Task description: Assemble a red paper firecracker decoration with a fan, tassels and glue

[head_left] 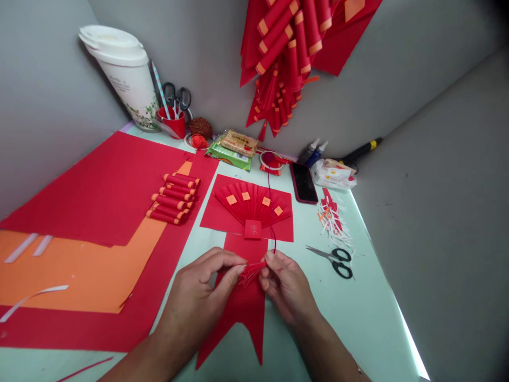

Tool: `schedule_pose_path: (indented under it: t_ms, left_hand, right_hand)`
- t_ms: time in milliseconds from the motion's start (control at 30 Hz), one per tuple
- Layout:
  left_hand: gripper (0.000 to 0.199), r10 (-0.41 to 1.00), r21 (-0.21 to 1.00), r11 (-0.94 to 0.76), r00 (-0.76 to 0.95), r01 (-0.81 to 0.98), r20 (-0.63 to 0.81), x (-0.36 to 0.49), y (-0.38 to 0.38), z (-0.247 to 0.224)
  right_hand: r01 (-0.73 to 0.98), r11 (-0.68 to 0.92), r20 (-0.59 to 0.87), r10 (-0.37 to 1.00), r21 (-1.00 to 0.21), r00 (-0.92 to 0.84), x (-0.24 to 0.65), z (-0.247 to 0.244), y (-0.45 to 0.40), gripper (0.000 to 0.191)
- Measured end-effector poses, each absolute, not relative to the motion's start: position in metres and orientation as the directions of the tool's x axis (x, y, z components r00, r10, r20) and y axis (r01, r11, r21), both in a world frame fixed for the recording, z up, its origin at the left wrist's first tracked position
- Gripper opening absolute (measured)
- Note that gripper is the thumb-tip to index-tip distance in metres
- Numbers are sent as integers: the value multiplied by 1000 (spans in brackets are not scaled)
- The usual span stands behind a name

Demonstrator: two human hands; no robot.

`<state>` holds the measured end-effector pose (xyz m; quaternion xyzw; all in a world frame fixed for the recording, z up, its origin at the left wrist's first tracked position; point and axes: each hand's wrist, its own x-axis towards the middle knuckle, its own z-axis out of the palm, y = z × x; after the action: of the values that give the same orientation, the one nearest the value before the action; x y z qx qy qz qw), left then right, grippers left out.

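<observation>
Between my two hands is a small bundle of red fringed paper strips, a paper tassel (251, 273). My left hand (212, 281) pinches its left end between thumb and forefinger. My right hand (284, 278) grips its right end, where a dark red cord (272, 231) runs up from my fingers toward a round spool (269, 157). Under my hands lies a long red paper strip (246, 307) with a swallow-tail end. Just beyond sits a pleated red paper fan (254, 199) with orange squares on it, resting on a red sheet (209, 215).
Rolled red paper tubes (173, 200) lie left on red and orange sheets (91, 276). Scissors (334, 259) and paper scraps (333, 223) are at right. A phone (304, 183), snack packs (236, 146) and a white cup (123, 74) stand along the back. Firecracker decorations (286, 53) hang above.
</observation>
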<state>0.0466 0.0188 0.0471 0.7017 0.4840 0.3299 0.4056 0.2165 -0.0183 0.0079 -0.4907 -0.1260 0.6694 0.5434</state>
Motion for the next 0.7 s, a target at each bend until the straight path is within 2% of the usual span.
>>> schedule_pose_path:
  t_ms: [233,367,500,600,700]
  left_hand:
    - [14,942,907,-187,332,379,55,47,18,50]
    - [22,936,945,18,327,326,-130,43,25,52]
    - [36,884,961,188,391,206,-256,41,29,49]
    - [35,787,936,259,510,237,-347,43,28,45]
    - [30,715,904,315,555,287,-425,45,26,45]
  right_hand:
    - [-601,-360,-498,864,-714,73,223,11,-16,40]
    - [-480,-366,-461,883,-797,93,234,11,-17,41]
    - [-238,-387,-383,921,-891,-63,242,14,-22,35]
    - [-152,-393,-371,916,-907,-154,241,18,-24,29]
    - [-131,-386,-367,918,-913,-148,239,21,-24,25]
